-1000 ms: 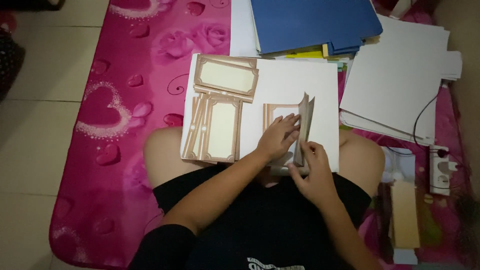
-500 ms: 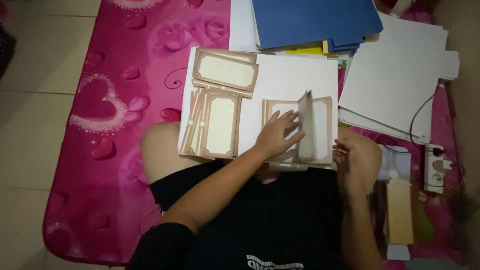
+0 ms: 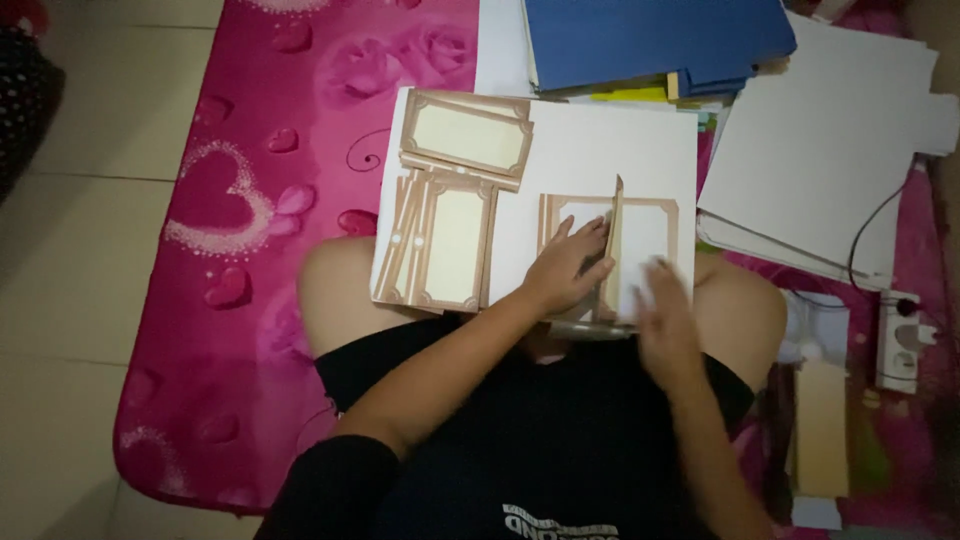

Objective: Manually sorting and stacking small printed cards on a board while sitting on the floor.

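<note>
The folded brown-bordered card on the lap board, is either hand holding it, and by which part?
The left hand presses flat on the folded card's left panel beside the raised fold, not gripping. The right hand is blurred near its lower right edge; contact cannot be told.

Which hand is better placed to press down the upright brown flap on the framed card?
Right hand: it lies free beside the flap, though blurred. The left hand lies flat on the card, holding it.

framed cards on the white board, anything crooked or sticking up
One thing: on the white board, a brown-bordered flap stands on edge beside the left hand instead of lying flat. The top framed card sits slightly askew over the lower stack. The right hand is motion-blurred.
</note>
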